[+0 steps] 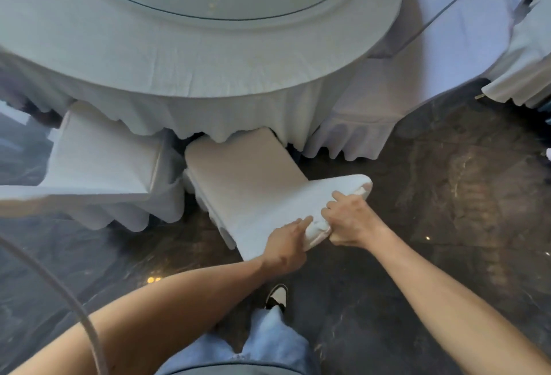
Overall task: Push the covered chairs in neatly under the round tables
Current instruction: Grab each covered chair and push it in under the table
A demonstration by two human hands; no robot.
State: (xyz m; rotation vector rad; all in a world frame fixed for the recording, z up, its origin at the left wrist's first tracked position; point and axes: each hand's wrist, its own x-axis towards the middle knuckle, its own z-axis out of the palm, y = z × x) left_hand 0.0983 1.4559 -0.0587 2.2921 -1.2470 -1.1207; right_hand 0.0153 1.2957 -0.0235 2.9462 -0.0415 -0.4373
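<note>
While both hands (316, 233) grip the chair (253, 184) (white-covered), dark floor (447, 195) gleams.

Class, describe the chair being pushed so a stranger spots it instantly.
Start at the round table with the glass centre. Three covered chairs stand around its near edge. The middle chair is the only one gripped at its backrest top by left hand and right hand.

The floor (447, 195) was dark, glossy stone with pale marbled veining, and small points of light glinted on it near the bottom centre and at the right. A grey cable (74, 309) curved across the lower left corner. Soft, cool light fell from above, and the floor at the far left lay in shadow.
</note>
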